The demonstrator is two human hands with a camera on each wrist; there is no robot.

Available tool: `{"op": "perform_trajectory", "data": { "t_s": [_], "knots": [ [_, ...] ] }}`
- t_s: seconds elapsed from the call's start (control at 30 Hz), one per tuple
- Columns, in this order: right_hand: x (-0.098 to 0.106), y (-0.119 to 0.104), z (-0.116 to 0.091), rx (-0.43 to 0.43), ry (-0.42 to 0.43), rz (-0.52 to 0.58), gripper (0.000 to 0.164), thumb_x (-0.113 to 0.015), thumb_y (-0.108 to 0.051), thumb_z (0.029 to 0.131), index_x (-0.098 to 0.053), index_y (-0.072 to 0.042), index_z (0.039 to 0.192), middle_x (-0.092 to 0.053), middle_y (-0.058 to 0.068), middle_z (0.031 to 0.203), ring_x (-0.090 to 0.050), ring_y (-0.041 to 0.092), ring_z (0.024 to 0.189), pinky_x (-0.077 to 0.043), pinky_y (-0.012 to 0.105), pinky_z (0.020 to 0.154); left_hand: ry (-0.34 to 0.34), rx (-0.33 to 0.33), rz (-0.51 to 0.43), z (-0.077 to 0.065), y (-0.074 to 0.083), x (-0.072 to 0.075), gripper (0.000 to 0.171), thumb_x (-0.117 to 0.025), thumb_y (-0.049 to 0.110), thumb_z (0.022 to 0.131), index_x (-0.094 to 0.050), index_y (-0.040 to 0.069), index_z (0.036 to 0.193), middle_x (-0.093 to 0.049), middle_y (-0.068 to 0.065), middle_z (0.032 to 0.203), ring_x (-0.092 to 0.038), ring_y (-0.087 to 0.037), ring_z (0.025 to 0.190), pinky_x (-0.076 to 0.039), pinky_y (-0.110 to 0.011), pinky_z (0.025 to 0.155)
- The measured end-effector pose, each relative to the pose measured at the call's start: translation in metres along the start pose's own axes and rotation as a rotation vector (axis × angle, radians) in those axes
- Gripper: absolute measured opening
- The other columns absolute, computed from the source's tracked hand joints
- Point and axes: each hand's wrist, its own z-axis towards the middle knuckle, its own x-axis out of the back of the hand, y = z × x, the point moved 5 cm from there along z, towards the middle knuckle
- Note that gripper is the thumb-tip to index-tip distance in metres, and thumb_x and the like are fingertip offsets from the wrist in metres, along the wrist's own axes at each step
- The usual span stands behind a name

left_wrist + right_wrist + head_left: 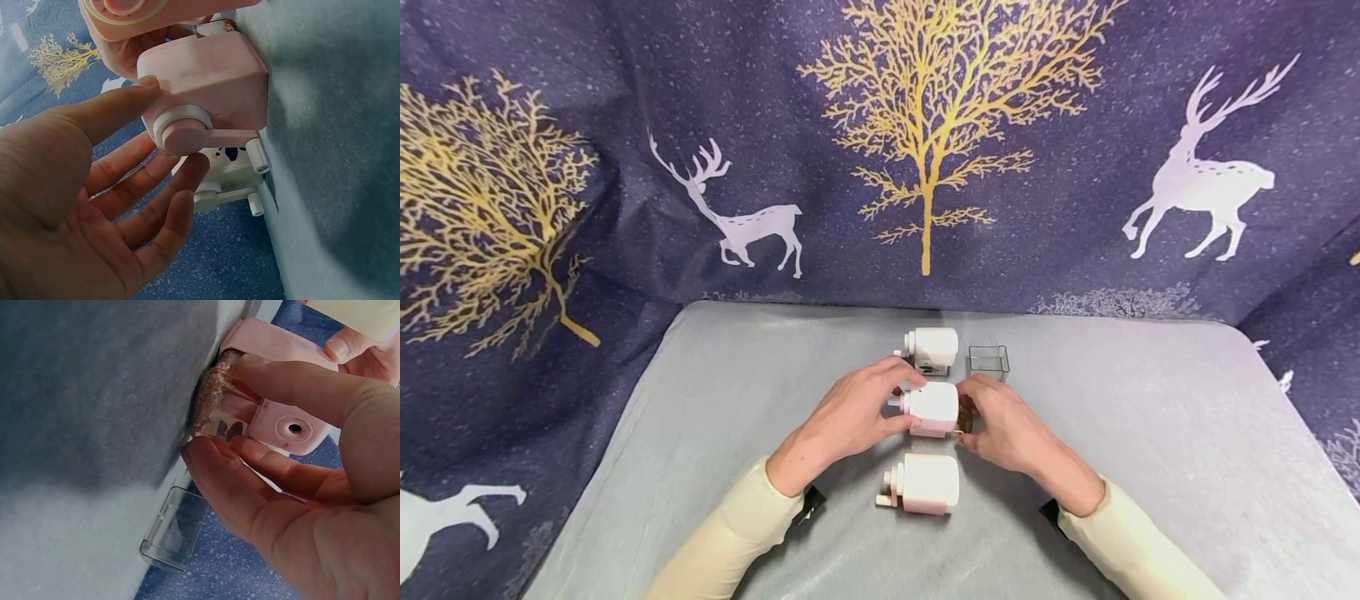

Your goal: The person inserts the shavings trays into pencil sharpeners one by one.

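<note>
A pink pencil sharpener (934,406) with a crank handle (240,139) lies in the middle of a column of three sharpeners. My left hand (853,412) grips its crank end, with the thumb on the near side and fingers on the far side. At the other end, my right hand (1006,422) pinches a transparent shavings drawer (211,403) between thumb and fingers. Brown shavings fill part of the drawer, which sticks out of the sharpener's body; how far is partly hidden by the fingers.
Behind stands a white sharpener (936,346) with a dark print; a transparent tray (988,360) lies to its right. Nearer me is another pinkish sharpener (929,485), its crank to the left. A grey cloth covers the table (1150,433), and a dark blue curtain (1037,250) hangs behind.
</note>
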Motion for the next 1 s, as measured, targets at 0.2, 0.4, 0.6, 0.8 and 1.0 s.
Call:
{"op": "perform_trajectory", "data": {
  "t_s": [0.2, 0.4, 0.6, 0.8, 1.0],
  "knots": [
    [0.0015, -0.0003, -0.0001, -0.015, 0.007, -0.01, 0.043, -0.081, -0.005, 0.061, -0.063, -0.009, 0.101, -0.056, 0.002, 0.092, -0.05, 0.014, 0.08, -0.049, 0.03, 0.069, -0.001, -0.002, 0.004, 0.0007, 0.0005, 0.0003, 0.049, -0.079, 0.033, 0.081, -0.062, 0.019, 0.125, -0.056, 0.01, 0.123, -0.056, -0.01, 0.11, -0.047, -0.032, 0.094],
    [0.0011, 0.0001, -0.001, -0.047, -0.009, -0.017, 0.045, -0.081, -0.006, 0.063, -0.063, -0.007, 0.104, -0.056, 0.002, 0.095, -0.053, 0.017, 0.083, -0.05, 0.031, 0.073, 0.001, 0.0, 0.009, 0.0006, 0.0006, 0.0003, 0.049, -0.079, 0.033, 0.081, -0.062, 0.019, 0.125, -0.056, 0.01, 0.123, -0.055, -0.009, 0.111, -0.047, -0.031, 0.095],
    [0.0006, -0.0005, -0.0015, -0.051, -0.01, -0.022, 0.042, -0.08, -0.005, 0.062, -0.062, -0.009, 0.1, -0.056, 0.002, 0.093, -0.052, 0.016, 0.081, -0.049, 0.031, 0.071, -0.001, 0.009, -0.001, -0.0004, 0.0006, 0.0006, 0.049, -0.079, 0.033, 0.081, -0.062, 0.019, 0.125, -0.056, 0.011, 0.124, -0.053, -0.006, 0.112, -0.046, -0.032, 0.096],
    [0.0008, -0.0011, -0.0016, -0.066, -0.012, -0.018, 0.042, -0.081, -0.005, 0.062, -0.062, -0.009, 0.1, -0.055, 0.002, 0.092, -0.051, 0.015, 0.08, -0.049, 0.03, 0.07, 0.003, 0.003, -0.006, -0.0003, 0.0001, 0.0003, 0.049, -0.079, 0.033, 0.08, -0.062, 0.019, 0.125, -0.056, 0.011, 0.124, -0.054, -0.006, 0.112, -0.046, -0.031, 0.096],
    [-0.0004, -0.0015, -0.0012, -0.075, -0.02, -0.013, 0.04, -0.081, -0.006, 0.062, -0.061, -0.009, 0.098, -0.055, 0.003, 0.092, -0.05, 0.015, 0.079, -0.049, 0.029, 0.07, 0.007, 0.003, -0.012, -0.0003, -0.0005, 0.0, 0.05, -0.079, 0.033, 0.08, -0.062, 0.019, 0.125, -0.057, 0.011, 0.123, -0.054, -0.006, 0.111, -0.046, -0.031, 0.096]
  ]
}}
